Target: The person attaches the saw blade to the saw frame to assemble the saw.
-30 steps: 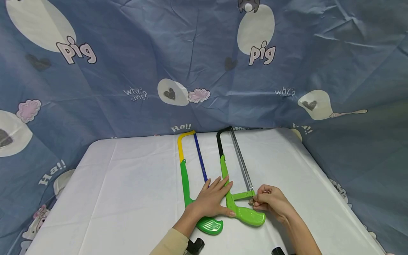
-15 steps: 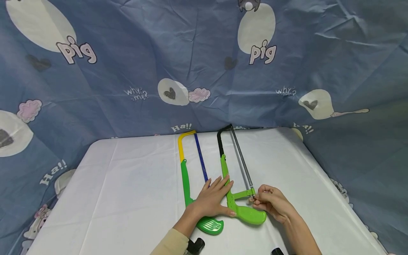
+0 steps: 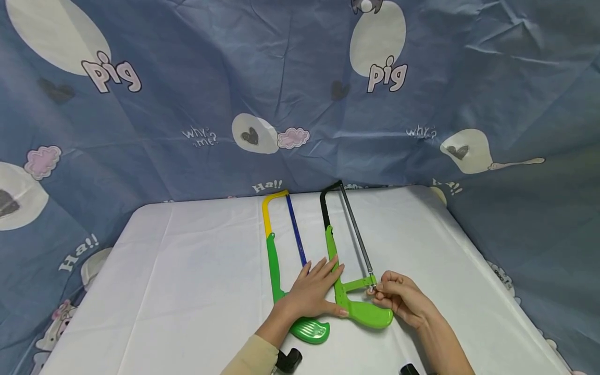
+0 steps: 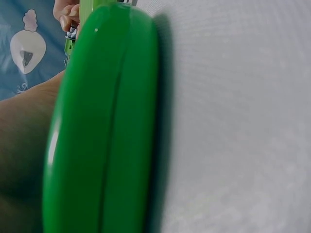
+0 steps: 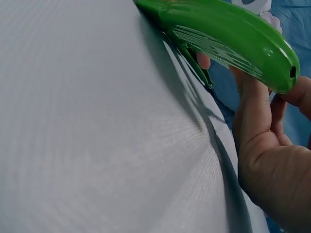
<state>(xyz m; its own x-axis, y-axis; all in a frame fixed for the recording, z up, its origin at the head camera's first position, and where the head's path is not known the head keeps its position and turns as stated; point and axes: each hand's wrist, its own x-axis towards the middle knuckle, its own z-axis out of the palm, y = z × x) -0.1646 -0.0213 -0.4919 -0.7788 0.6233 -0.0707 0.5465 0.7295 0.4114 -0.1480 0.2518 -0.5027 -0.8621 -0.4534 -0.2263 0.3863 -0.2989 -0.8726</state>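
A light green hacksaw [image 3: 370, 315] with a black front frame and a grey blade [image 3: 358, 232] lies on the white table. My left hand [image 3: 311, 292] presses its frame flat, fingers spread. Under that hand and wrist runs a second hacksaw [image 3: 309, 331], dark green and yellow with a blue blade; its handle fills much of the left wrist view. With thumb and fingertips my right hand [image 3: 405, 299] pinches the small metal wing nut [image 3: 372, 289] at the near end of the grey blade, just below the green crossbar. The fingers partly hide the nut.
White cloth covers the table [image 3: 187, 286], with a patterned blue curtain [image 3: 300, 94] close behind its far edge. Both saw tips reach near that edge. Black wrist camera parts [image 3: 289, 360] show at the bottom.
The right fingertips have shifted slightly at the wing nut. The grey blade shows narrower than a second ago. My left hand stays pressed on the saw frame.
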